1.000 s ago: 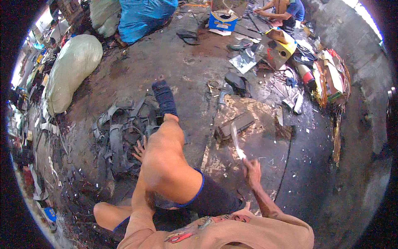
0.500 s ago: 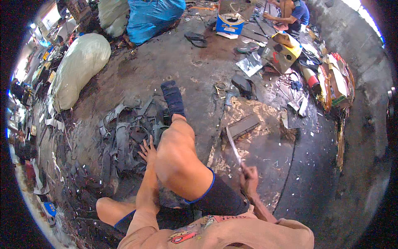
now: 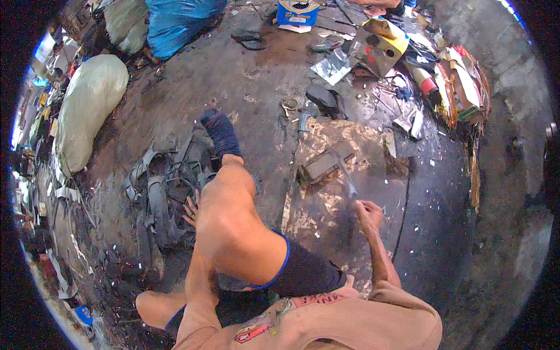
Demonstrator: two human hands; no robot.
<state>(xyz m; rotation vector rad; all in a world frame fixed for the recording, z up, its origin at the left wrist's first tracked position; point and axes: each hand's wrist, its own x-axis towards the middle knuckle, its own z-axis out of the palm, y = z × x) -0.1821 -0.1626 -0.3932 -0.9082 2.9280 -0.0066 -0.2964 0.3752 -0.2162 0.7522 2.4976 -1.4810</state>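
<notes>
My right hand (image 3: 368,217) is closed round the handle end of a knife (image 3: 350,184). Its narrow blade, smeared by motion, points away from me and reaches over a dark grey rectangular block (image 3: 322,167). That block lies on a worn, patchy board (image 3: 309,201); whether the blade touches it I cannot tell. My left hand (image 3: 191,211) rests beside my bent knee with fingers spread, against a heap of dark rubbery strips (image 3: 157,195). Part of that hand is hidden behind the knee.
A black sandal (image 3: 326,100) and a tape roll (image 3: 289,104) lie beyond the board. Farther right are an open carton (image 3: 380,46) and a bundle of cardboard pieces (image 3: 465,87). Large stuffed sacks, one pale (image 3: 90,108) and one blue (image 3: 181,23), stand at far left.
My right hand has moved forward and to the right, bringing the knife across to the block's right part. My left hand stays by the strips. The whole view has shifted slightly.
</notes>
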